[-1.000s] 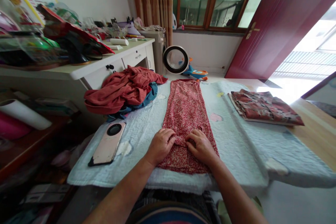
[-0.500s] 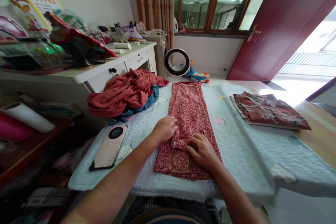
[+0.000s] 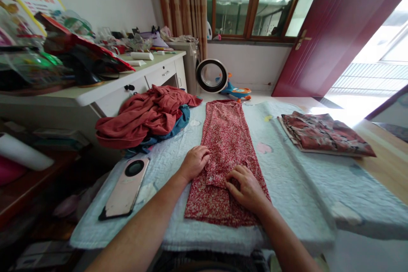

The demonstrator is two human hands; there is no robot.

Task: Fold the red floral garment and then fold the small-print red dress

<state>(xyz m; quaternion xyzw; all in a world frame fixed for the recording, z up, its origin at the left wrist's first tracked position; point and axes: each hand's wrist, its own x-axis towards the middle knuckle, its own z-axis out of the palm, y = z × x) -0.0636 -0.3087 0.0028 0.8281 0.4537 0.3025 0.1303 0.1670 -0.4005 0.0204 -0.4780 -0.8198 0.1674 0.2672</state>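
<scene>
A red shirt (image 3: 225, 131) with a small pale pattern lies folded into a long strip, its collar end away from me. One sleeve is laid down along it, and its cuff (image 3: 215, 179) with a small button points towards me. At the strip's left edge, the bent fingers of my left hand (image 3: 195, 162) are closed on the fabric. My right hand (image 3: 245, 185) is at the right side of the cuff, thumb and fingertips close together on the cloth; the palm side is hidden.
A light blue quilted cover (image 3: 283, 178) lies under the shirt. Left are a phone (image 3: 126, 189) and a heap of red and blue clothes (image 3: 143, 114). At right lies a folded patterned garment (image 3: 327, 134). Beyond stand a cluttered white desk (image 3: 127, 83) and a red door (image 3: 306, 29).
My left hand has slid slightly left and down along the shirt's edge. The right hand stays by the cuff. The whole view has shifted a little.
</scene>
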